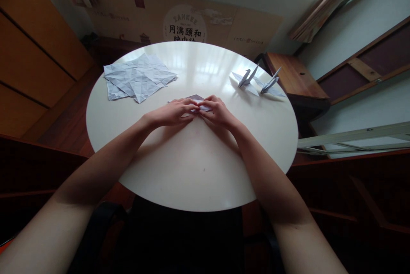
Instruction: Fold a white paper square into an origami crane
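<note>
Both hands meet over a folded sheet of paper (194, 97) near the middle of the round white table (192, 163). My left hand (179, 110) presses on its left part, fingers closed on the paper. From the other side my right hand (215, 108) grips the right part, its fingertips touching those of the left. Most of the paper is hidden under the fingers; only a grey far corner and some white edges show. At the right rear of the table stand two folded paper cranes, a nearer-left crane (246, 81) and a right crane (270, 86).
A pile of creased paper sheets (137, 75) lies at the table's left rear. Beyond the right edge stands a wooden stool or cabinet (294, 75). Wooden drawers (35, 47) are on the left, and a printed cardboard panel (221, 22) leans behind the table.
</note>
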Demonstrator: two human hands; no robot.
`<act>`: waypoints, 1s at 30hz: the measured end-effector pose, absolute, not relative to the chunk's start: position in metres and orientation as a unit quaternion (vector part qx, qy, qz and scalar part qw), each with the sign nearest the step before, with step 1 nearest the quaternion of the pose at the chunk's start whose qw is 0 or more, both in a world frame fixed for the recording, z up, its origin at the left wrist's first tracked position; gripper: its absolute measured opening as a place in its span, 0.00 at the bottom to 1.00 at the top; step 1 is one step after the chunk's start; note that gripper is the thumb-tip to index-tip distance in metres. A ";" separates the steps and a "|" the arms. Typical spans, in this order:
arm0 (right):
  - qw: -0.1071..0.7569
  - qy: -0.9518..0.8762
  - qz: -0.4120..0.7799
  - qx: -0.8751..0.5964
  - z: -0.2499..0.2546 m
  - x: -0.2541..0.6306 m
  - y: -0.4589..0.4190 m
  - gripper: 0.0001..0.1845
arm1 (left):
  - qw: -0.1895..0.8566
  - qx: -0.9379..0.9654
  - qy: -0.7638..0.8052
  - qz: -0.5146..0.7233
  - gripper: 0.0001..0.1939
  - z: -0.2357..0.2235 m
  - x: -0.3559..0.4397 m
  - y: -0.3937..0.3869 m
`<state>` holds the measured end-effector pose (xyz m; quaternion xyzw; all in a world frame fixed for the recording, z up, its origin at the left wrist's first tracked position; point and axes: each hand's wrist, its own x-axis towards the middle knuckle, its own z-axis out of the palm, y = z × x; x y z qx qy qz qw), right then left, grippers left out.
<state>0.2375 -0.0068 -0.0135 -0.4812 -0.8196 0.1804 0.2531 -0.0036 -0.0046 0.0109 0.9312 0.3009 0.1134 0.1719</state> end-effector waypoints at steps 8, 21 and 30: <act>0.250 -0.822 0.186 -0.477 -0.011 0.238 -0.008 0.15 | 0.167 0.935 0.292 0.111 0.21 0.009 -0.004 -0.002; 0.263 -0.818 0.192 -0.474 -0.014 0.239 -0.007 0.15 | 0.170 0.934 0.296 0.111 0.22 0.009 -0.004 -0.003; 0.261 -0.817 0.201 -0.474 -0.013 0.238 -0.007 0.15 | 0.176 0.935 0.288 0.112 0.21 0.009 -0.006 -0.003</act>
